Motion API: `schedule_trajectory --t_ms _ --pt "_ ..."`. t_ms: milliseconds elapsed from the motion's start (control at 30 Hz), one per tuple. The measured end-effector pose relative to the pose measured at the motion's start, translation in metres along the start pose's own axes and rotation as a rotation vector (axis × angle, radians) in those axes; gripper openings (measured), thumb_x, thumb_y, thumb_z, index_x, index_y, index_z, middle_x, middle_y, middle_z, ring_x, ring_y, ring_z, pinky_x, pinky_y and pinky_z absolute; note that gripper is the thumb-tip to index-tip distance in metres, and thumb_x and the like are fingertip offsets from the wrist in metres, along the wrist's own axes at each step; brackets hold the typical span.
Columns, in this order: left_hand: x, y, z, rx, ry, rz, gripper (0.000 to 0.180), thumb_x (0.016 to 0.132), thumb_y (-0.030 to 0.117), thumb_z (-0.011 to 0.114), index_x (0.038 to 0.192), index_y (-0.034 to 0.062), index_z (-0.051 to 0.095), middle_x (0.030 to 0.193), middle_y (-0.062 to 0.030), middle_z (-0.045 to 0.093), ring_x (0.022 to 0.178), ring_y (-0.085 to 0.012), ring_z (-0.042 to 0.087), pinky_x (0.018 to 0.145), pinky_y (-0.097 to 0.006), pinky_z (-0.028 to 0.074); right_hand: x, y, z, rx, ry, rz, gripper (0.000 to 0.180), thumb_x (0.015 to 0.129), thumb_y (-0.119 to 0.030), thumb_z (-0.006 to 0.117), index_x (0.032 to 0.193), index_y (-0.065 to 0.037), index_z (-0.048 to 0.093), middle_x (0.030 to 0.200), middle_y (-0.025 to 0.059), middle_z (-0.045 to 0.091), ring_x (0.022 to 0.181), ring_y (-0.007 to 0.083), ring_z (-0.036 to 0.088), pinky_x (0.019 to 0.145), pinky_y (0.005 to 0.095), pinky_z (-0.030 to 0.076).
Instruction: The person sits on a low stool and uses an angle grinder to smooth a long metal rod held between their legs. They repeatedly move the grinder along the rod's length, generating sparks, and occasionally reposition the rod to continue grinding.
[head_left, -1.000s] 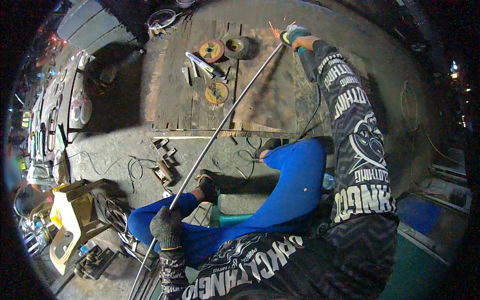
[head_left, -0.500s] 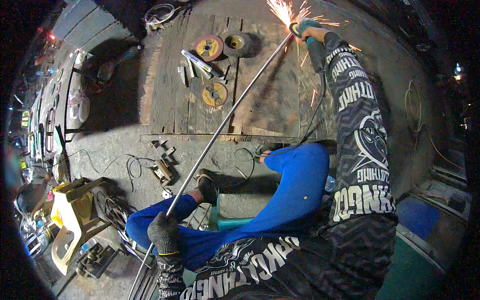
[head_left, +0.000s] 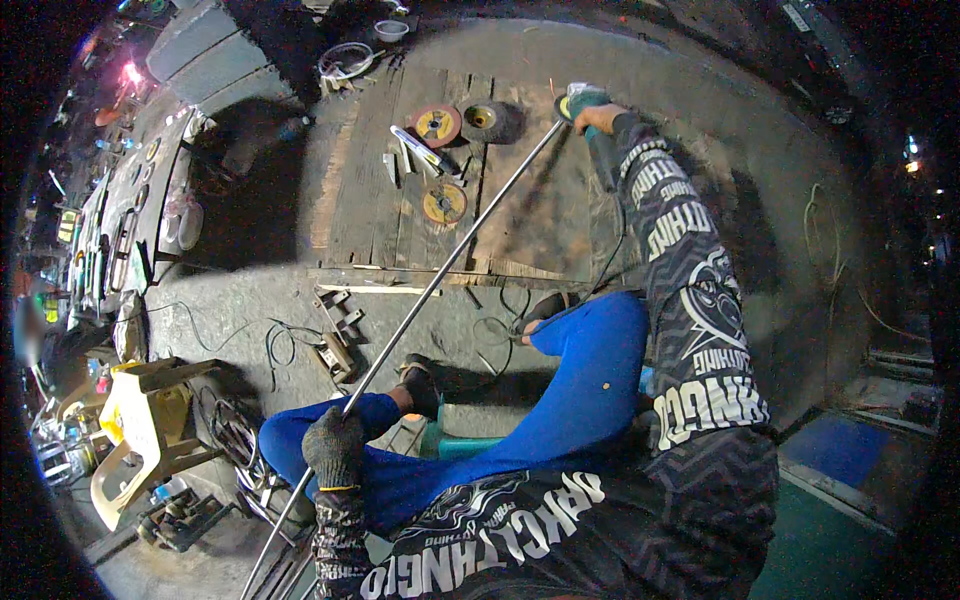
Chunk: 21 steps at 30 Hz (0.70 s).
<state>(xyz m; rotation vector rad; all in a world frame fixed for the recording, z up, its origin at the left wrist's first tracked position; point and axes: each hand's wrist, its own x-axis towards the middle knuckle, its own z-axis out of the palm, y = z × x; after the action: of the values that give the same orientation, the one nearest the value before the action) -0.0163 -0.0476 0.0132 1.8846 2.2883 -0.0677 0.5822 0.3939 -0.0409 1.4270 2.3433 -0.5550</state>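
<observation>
I see the left hand [head_left: 333, 448] between 7 and 8 o'clock, fingers closed around the metal rod [head_left: 438, 287]. Its long axis points from 7 to 1 o'clock, where the right hand [head_left: 592, 106] grips the grinder [head_left: 603, 160]. Since half a second ago, sparks [head_left: 553, 88] became few.

Left hand [head_left: 334, 447]: gloved, wrapped around a slanting metal rod [head_left: 428, 290]
Right hand [head_left: 594, 108]: gripping an angle grinder [head_left: 602, 160] at the rod's far end
Wooden boards [head_left: 355, 200]: two discs [head_left: 437, 125], a dark wheel [head_left: 484, 122]
Floor [head_left: 290, 290]: a yellowish plastic chair [head_left: 150, 415]
</observation>
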Motion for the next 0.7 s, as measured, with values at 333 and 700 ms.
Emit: schedule_trajectory --t_ms 333,700 --pt "0.001 0.008 0.012 -0.036 -0.029 0.038 0.030 0.085 0.037 0.060 0.083 0.0092 0.072 0.073 -0.0168 0.068 0.070 -0.0370 0.068 0.064 -0.048 0.053 -0.029 -0.096 0.039 0.048 0.096 -0.120 0.029 0.093 -0.014 0.047 0.104 -0.020 0.074 0.111 0.0012 0.071 0.106 0.0222 0.064 0.091 0.0331 0.050" --pt "0.023 0.022 0.004 -0.121 -0.078 0.061 0.042 0.089 0.043 0.053 0.086 0.0056 0.072 0.080 -0.0216 0.068 0.078 -0.0404 0.068 0.072 -0.051 0.053 -0.046 -0.221 0.069 0.344 0.015 0.226 0.050 0.072 -0.057 0.066 0.111 -0.026 0.072 0.117 0.0180 0.067 0.111 0.0339 0.063 0.095 0.0399 0.049"
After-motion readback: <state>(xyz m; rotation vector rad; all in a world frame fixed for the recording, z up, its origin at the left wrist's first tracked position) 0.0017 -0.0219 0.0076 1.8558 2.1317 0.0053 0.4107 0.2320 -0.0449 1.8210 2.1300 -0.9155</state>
